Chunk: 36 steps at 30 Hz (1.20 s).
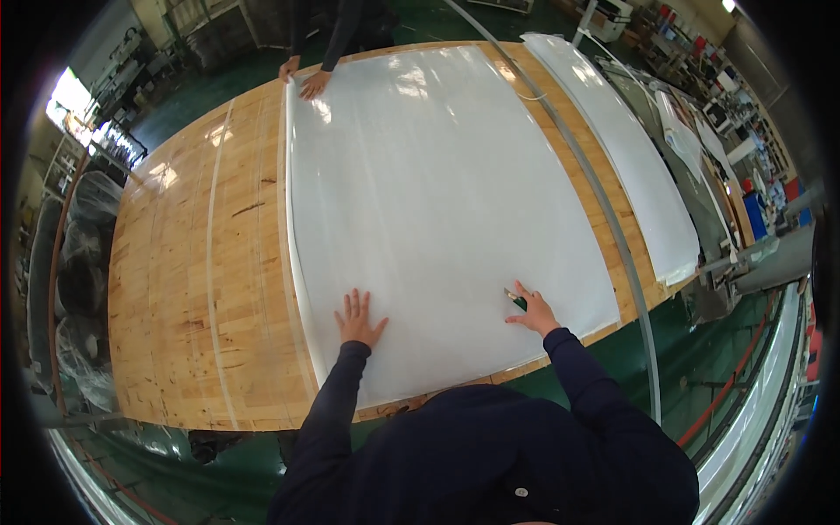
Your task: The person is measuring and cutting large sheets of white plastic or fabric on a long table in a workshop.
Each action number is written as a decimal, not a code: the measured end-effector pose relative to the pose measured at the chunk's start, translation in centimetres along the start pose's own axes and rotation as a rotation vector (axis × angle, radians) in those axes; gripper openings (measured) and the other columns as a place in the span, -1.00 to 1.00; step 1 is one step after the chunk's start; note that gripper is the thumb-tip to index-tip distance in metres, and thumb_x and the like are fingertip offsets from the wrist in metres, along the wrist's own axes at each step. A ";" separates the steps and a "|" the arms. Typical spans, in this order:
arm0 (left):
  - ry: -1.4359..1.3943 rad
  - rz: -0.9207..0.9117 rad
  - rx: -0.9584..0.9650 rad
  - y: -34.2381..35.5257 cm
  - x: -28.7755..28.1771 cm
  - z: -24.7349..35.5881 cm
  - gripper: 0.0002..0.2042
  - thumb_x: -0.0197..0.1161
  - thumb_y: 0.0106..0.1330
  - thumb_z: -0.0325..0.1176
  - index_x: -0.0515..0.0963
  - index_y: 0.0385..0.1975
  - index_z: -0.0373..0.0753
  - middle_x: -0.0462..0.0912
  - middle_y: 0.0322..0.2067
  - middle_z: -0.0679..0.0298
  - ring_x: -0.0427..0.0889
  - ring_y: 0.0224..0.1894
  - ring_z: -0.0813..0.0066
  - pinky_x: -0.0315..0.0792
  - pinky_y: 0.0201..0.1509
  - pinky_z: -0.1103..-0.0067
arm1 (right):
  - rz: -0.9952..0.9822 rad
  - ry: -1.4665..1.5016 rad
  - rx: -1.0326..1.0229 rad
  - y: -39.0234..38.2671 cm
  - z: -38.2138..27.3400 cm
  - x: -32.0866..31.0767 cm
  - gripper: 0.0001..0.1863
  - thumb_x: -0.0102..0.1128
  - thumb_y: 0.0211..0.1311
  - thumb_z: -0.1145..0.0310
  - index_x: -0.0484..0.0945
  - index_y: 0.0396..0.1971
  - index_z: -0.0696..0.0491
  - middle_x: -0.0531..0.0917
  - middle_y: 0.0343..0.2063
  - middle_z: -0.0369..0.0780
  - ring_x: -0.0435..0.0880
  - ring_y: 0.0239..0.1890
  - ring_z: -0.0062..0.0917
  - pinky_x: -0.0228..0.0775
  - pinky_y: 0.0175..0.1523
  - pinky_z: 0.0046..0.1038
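A large white sheet lies flat on a wooden table, covering its middle and right part from the near edge to the far edge; the bare planks show to the left of the sheet and in a narrow strip along its right side. The left hand rests palm down on the sheet near its near left corner, fingers spread wide, holding nothing. The right hand also rests on the sheet, toward the near right corner, closed about a small dark tool whose tip points away from the person; what kind of tool it is cannot be told. Both forearms are in dark sleeves and enter from the lower edge. At the far end of the table a second person's two hands press on the far left corner of the sheet, one at the edge, one flat on the surface. A long grey strip runs along the table's right side, just beside the sheet's right edge, and curves down past the near edge. Beyond it, a second white sheet lies along the right border of the table. Dark wrapped rolls stand on the floor to the left, well apart from the table.
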<state>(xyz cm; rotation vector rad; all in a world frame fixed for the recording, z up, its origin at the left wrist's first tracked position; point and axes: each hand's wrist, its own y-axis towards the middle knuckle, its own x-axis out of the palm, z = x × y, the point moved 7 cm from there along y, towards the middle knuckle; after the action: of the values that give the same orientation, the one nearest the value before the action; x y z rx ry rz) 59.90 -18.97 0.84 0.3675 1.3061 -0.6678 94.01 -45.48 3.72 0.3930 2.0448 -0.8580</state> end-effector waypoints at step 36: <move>0.103 0.084 -0.221 -5.2 2.2 15.6 -0.09 0.07 0.06 0.27 -0.20 0.34 0.04 -0.35 0.37 0.23 -0.39 0.38 0.06 -0.23 0.18 -0.24 | 0.000 -0.088 -0.207 -0.1 3.1 -0.2 0.13 0.32 -0.20 -0.18 -0.14 0.33 -0.09 0.43 -0.20 -0.01 0.54 -0.24 -0.18 0.45 -0.18 -0.32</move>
<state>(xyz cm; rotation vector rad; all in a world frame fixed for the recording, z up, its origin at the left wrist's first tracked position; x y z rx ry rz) 68.75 -32.83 3.16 0.2769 1.4385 -0.4332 95.94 -47.68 2.72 0.2367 2.0283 -0.6439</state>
